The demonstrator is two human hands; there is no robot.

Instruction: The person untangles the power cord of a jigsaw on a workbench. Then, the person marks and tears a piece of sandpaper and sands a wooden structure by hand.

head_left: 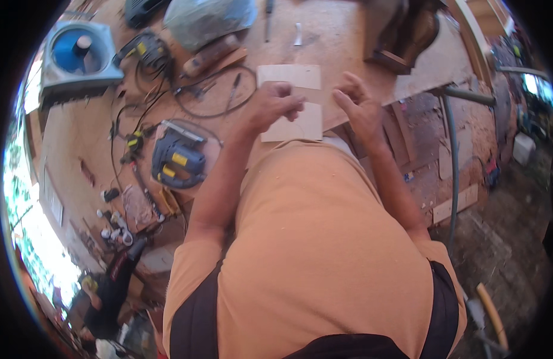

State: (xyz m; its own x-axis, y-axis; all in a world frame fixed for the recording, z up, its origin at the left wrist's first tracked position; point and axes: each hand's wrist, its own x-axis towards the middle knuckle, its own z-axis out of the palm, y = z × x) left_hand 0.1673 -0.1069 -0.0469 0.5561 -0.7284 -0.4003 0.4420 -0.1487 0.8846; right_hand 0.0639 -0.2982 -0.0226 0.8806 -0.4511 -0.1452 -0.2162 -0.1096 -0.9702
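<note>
Two pale wooden boards lie on the workbench in front of me, a far board and a near board, with a strip of bench between them. Over their left part hovers my left hand, its fingers curled in; whatever they hold, if anything, is too small or hidden to make out. My right hand is raised just right of the boards, thumb and fingers apart, with nothing seen in it. The near board's front edge lies close to my orange shirt.
A blue-grey jigsaw rests on the bench left of my forearm, among looping cables. Farther left stand a second power tool and a grey fan-like housing. Dark carved wood sits at the far right. Another person is at lower left.
</note>
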